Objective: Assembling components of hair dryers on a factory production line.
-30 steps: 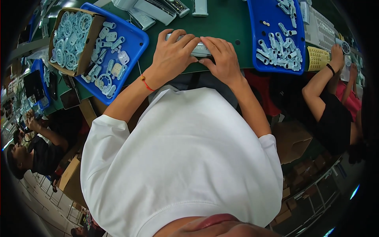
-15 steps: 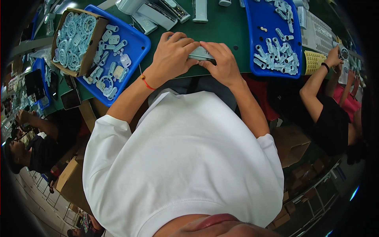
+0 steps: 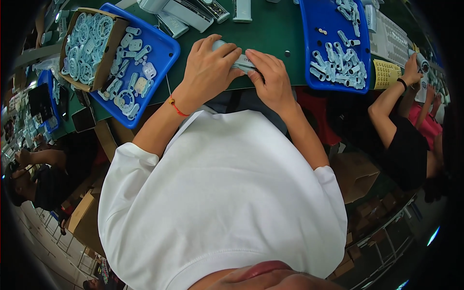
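Casing, pale grey-blue, lies between the two hands at the near edge of the green worktop, at 12 o'clock from the wearer's chest. Left hand has its fingers clamped over the left end; right hand clamps the right end, thumb on the near side. Most of the casing is covered, so its full outline can't be told.

Handling, judged by eye: light, stiff, likely moulded plastic; smooth faces could slip, thin edges might chip or crack if pressed unevenly. Best hold: both ends, fingers along the far side, thumbs near, pressure even.

From the casing: similar casings at 10 o'clock, an upright one at 12; left tray, blue, at 9, carrying small parts and a carton of rings; right tray, blue, at 3, with short tubes.

Writing: dark marks on the casing may be print, too small to read. Yellow sheet, past the right tray at 3, bears rows of marks, illegible. No brand made out.
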Tool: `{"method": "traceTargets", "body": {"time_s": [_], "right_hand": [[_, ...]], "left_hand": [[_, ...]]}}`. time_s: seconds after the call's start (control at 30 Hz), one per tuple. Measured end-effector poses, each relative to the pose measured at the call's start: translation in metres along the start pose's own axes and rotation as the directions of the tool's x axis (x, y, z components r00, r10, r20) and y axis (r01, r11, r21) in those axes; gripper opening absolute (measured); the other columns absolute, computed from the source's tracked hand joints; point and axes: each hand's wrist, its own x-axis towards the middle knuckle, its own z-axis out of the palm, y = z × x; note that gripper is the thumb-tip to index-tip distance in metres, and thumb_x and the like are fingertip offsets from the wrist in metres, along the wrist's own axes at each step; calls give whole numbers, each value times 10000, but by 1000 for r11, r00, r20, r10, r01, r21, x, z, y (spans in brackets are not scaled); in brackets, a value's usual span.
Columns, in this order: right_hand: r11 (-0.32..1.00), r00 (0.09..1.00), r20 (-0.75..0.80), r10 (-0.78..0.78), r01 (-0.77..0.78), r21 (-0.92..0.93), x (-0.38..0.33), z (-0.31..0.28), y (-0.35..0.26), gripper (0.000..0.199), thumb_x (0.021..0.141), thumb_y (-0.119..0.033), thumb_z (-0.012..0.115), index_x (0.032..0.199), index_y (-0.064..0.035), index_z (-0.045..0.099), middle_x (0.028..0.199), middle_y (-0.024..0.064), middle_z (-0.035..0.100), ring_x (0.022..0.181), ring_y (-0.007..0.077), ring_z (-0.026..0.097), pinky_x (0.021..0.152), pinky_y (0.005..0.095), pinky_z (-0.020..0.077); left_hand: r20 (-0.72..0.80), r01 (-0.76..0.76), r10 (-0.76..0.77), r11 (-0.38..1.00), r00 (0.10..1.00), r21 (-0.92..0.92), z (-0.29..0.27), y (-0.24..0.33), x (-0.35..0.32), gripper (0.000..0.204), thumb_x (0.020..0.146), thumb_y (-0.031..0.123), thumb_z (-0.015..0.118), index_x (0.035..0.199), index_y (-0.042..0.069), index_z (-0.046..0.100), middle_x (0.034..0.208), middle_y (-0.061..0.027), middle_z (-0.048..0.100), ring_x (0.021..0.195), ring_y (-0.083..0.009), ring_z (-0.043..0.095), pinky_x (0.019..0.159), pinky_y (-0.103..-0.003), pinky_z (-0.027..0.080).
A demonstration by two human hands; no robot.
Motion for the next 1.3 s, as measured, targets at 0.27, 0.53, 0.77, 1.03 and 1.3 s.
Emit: {"method": "traceTargets", "body": {"time_s": [0.27,0.53,0.77,1.03,1.3], "right_hand": [[1000,988,-157,-8,5,-18,-4,15,-1,327,734,-47,617,1061,-28,613,1075,107,615,981,278,569,854,377,399],[999,997,-76,20,-17,32,-3,5,-4,382,700,-72,648,1078,-30,607,1062,107,606,962,274,564,864,385,387],[994,993,-49,103,-102,39,-4,-14,-22,571,677,-85,737,1203,-17,526,1100,165,571,967,308,566,793,373,472],[996,965,-254,66,-79,-44,-1,-32,-71,646,694,-68,748,1260,27,451,1158,179,480,993,291,542,818,360,469],[969,969,-129,210,-189,159,-6,-41,-72,686,761,-261,727,1287,50,415,1166,177,457,1020,269,522,836,349,453]], "left_hand": [[0,48,-48,999,999,-24,3,5,1,323,663,223,732,949,88,665,979,-11,628,1031,-275,517,859,-398,395],[-75,-22,20,999,997,-23,9,0,-6,302,667,277,715,912,107,668,940,10,620,1009,-274,523,878,-409,390],[-397,232,-425,863,813,-449,3,14,-20,667,686,287,767,1237,65,465,1283,-106,411,1187,-266,370,967,-379,348],[382,253,-312,-383,870,-888,-6,49,-18,596,901,407,522,1285,-26,382,1185,-141,525,1083,-191,516,939,-324,417],[387,264,-361,-344,849,-901,-1,44,-19,551,882,311,594,1271,-30,403,1141,-112,544,1046,-157,528,900,-301,443]]}}
